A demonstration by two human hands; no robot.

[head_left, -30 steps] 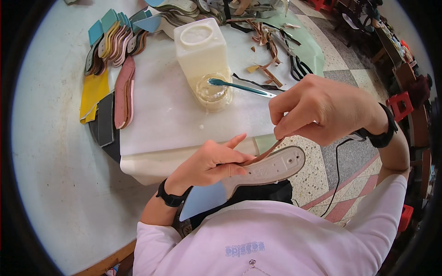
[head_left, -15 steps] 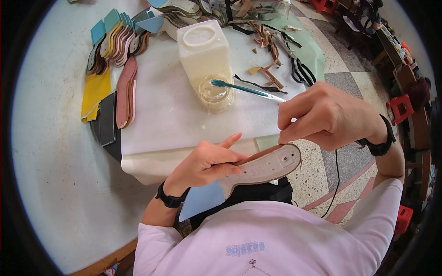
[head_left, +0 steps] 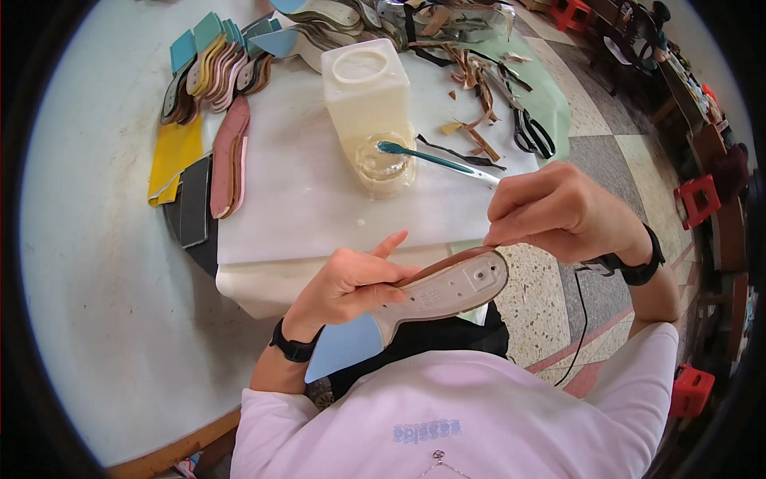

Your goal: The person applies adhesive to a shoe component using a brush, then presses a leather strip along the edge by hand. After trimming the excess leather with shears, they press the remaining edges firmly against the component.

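My left hand (head_left: pixel 351 283) grips a shoe insole (head_left: pixel 447 291), thumb on its pale upper face. A light-blue flap (head_left: pixel 347 349) hangs from the insole's near-left end. At the far end my right hand (head_left: pixel 554 209) is closed, thumb and fingertips pinched on a thin brown strip (head_left: pixel 451 262) along the insole's edge. Past my hands, a teal and white brush (head_left: pixel 431 160) lies with its head over a small round pot (head_left: pixel 387 177) of whitish paste. Its handle end passes close to my right hand in view. I cannot tell if they touch.
Behind the pot stands a translucent square container (head_left: pixel 363 88). Black scissors (head_left: pixel 533 134) and leather scraps (head_left: pixel 479 100) lie to the right. Fanned stacks of insoles (head_left: pixel 211 76) and pink pieces (head_left: pixel 230 160) are at left. A red stool (head_left: pixel 698 199) stands on the floor.
The view has shifted slightly, with the table things moving right in it. My right hand has come a little nearer the pot and brush, still pinching the insole's edge; the left grip is the same.
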